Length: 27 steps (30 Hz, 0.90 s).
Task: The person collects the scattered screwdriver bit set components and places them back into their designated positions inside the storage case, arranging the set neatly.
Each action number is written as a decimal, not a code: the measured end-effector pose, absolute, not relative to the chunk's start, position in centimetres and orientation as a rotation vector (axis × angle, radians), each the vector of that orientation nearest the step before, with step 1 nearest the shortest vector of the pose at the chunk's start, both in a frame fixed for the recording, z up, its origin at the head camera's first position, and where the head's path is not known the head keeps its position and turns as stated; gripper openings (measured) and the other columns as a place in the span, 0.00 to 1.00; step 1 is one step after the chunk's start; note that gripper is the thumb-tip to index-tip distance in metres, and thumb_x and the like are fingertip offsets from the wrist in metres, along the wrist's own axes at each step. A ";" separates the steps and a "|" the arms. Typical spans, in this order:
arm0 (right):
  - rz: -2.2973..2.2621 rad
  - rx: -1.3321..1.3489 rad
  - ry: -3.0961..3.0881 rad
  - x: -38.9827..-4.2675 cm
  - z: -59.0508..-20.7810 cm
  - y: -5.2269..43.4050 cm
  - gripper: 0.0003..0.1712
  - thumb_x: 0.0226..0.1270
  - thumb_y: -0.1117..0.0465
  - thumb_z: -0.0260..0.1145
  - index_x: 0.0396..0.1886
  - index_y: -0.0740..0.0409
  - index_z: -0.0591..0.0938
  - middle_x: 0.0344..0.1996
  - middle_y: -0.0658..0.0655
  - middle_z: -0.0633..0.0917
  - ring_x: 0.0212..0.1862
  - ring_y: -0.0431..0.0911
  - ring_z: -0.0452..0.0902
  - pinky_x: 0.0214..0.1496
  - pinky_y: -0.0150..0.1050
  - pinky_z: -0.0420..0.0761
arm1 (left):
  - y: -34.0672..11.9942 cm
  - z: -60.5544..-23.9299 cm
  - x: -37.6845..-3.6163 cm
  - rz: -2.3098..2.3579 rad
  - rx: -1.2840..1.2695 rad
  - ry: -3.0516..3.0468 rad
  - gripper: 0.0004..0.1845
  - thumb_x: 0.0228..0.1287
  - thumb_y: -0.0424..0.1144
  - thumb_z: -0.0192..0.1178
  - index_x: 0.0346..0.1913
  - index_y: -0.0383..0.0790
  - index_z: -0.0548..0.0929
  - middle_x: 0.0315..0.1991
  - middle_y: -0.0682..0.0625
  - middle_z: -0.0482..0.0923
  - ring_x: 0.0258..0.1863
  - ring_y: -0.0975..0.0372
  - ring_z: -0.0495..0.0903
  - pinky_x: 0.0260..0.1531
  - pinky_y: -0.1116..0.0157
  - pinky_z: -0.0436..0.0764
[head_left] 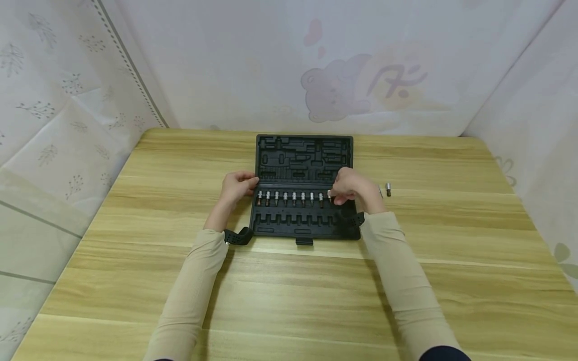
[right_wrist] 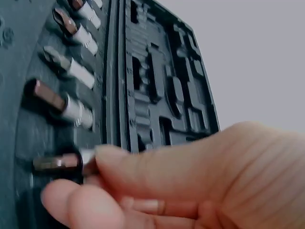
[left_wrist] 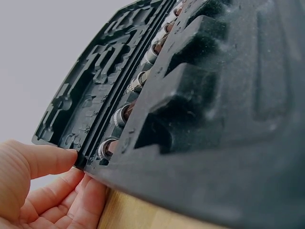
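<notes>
head: high, forward-down, farther | left wrist: close, facing lid (left_wrist: 90, 78) | right wrist: close, facing lid | shared: case (head_left: 289, 211)

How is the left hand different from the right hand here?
The left hand holds the black case by its left edge, while the right hand pinches a little metal bit. The left hand is mostly outside the case; the right hand is over it, at the right end of the row of bits. Both are bare, with beige sleeves.

A table (head_left: 289, 291) with yellow-brown wood grain carries 1 black case (head_left: 283, 211), lying open, latch side nearest. Right of the case lies 1 small metal bit (head_left: 388, 189); just left of that, a 2nd piece (head_left: 381, 191) shows only partly.
</notes>
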State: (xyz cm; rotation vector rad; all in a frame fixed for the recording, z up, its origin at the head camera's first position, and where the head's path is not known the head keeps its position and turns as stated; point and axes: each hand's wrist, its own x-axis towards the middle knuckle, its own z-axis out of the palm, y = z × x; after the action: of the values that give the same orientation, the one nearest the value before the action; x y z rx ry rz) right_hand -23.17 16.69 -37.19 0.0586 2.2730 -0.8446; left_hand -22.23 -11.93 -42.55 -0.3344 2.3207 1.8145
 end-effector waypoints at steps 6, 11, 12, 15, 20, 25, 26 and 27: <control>-0.916 0.077 2.206 -23.2 -37.5 17.5 0.13 0.68 0.63 0.60 0.27 0.68 0.81 0.11 0.54 0.79 0.13 0.39 0.72 0.14 0.30 0.60 | -11.9 -42.6 -22.2 1.804 -0.335 2.322 0.15 0.65 0.35 0.59 0.51 0.30 0.79 0.47 0.38 0.78 0.33 0.61 0.77 0.33 0.69 0.81; -0.972 0.109 2.222 -23.1 -37.5 17.5 0.13 0.68 0.61 0.61 0.28 0.68 0.81 0.12 0.55 0.80 0.14 0.40 0.76 0.13 0.29 0.62 | -11.9 -42.4 -22.2 1.809 -0.326 2.314 0.16 0.65 0.35 0.59 0.52 0.29 0.79 0.48 0.38 0.77 0.33 0.61 0.77 0.34 0.68 0.81; -0.976 0.115 2.228 -23.1 -37.5 17.4 0.14 0.67 0.61 0.61 0.24 0.66 0.79 0.12 0.55 0.80 0.14 0.40 0.76 0.13 0.29 0.62 | -11.9 -42.4 -22.2 1.805 -0.322 2.317 0.16 0.65 0.35 0.59 0.52 0.29 0.78 0.48 0.38 0.77 0.33 0.61 0.77 0.34 0.68 0.81; -0.986 0.128 2.241 -23.1 -37.5 17.3 0.19 0.66 0.64 0.62 0.14 0.58 0.72 0.11 0.54 0.79 0.14 0.41 0.76 0.13 0.30 0.61 | -11.9 -42.3 -22.1 1.804 -0.322 2.317 0.17 0.65 0.35 0.59 0.53 0.29 0.78 0.47 0.38 0.77 0.32 0.62 0.77 0.33 0.68 0.81; -1.011 0.150 2.249 -23.0 -37.6 17.2 0.14 0.65 0.65 0.63 0.19 0.63 0.77 0.11 0.54 0.79 0.15 0.41 0.77 0.13 0.30 0.61 | -11.9 -42.4 -22.2 1.806 -0.332 2.315 0.16 0.65 0.35 0.59 0.52 0.29 0.79 0.47 0.38 0.78 0.32 0.62 0.77 0.33 0.69 0.81; -0.989 0.168 2.232 -23.2 -37.6 17.4 0.10 0.65 0.64 0.64 0.32 0.70 0.81 0.13 0.55 0.80 0.15 0.41 0.77 0.13 0.29 0.65 | -12.0 -42.4 -22.2 1.807 -0.330 2.322 0.16 0.65 0.35 0.59 0.52 0.29 0.79 0.47 0.38 0.78 0.32 0.62 0.77 0.32 0.69 0.81; -0.972 0.179 2.233 -23.4 -37.6 17.4 0.11 0.65 0.63 0.64 0.33 0.70 0.81 0.13 0.55 0.80 0.15 0.41 0.76 0.14 0.29 0.67 | -12.0 -42.4 -22.2 1.810 -0.334 2.318 0.16 0.65 0.35 0.59 0.52 0.29 0.79 0.47 0.38 0.78 0.32 0.62 0.77 0.32 0.69 0.81; -0.944 0.190 2.240 -23.5 -37.6 17.3 0.11 0.64 0.62 0.65 0.32 0.70 0.81 0.13 0.55 0.80 0.14 0.40 0.76 0.14 0.30 0.69 | -12.0 -42.4 -22.2 1.813 -0.333 2.317 0.16 0.65 0.35 0.59 0.52 0.29 0.79 0.47 0.38 0.78 0.32 0.62 0.77 0.32 0.69 0.81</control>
State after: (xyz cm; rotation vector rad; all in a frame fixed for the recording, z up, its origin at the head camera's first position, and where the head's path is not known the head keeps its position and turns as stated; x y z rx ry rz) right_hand -23.52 17.35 -37.62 0.1904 2.2397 -0.9443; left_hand -22.17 -11.97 -42.40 -0.3331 2.3170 1.8130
